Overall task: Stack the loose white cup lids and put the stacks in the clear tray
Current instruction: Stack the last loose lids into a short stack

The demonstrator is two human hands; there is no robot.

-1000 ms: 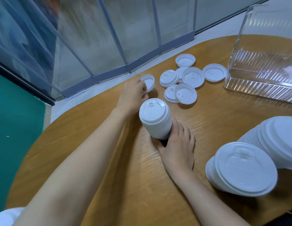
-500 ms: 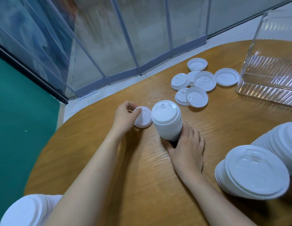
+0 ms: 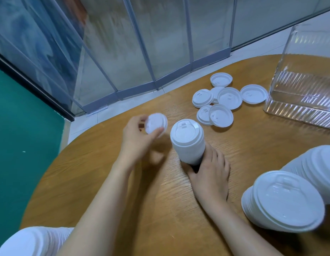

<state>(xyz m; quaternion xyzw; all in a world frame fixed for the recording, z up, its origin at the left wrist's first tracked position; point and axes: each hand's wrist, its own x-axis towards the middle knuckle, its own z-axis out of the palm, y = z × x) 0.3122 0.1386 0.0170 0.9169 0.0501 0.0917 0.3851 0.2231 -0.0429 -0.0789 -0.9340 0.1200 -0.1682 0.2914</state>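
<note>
A tall stack of white lids (image 3: pixel 188 141) stands mid-table. My right hand (image 3: pixel 210 174) holds it at its base, fingers curled round the near side. My left hand (image 3: pixel 136 139) pinches a single white lid (image 3: pixel 156 124) just left of the stack's top, lifted off the table. Several loose white lids (image 3: pixel 228 97) lie scattered farther back. The clear tray (image 3: pixel 299 109) sits at the far right, ribbed walls, nothing visible inside it.
Two finished lid stacks (image 3: pixel 282 200) lie on their sides at the near right. Another stack (image 3: pixel 31 242) shows at the bottom left corner. The round wooden table (image 3: pixel 105 182) ends near glass partitions (image 3: pixel 123 52) and a green wall at left.
My left hand picked a loose lid from near the pile and carried it back toward the stack, lifting it off the table. My right hand kept holding the stack.
</note>
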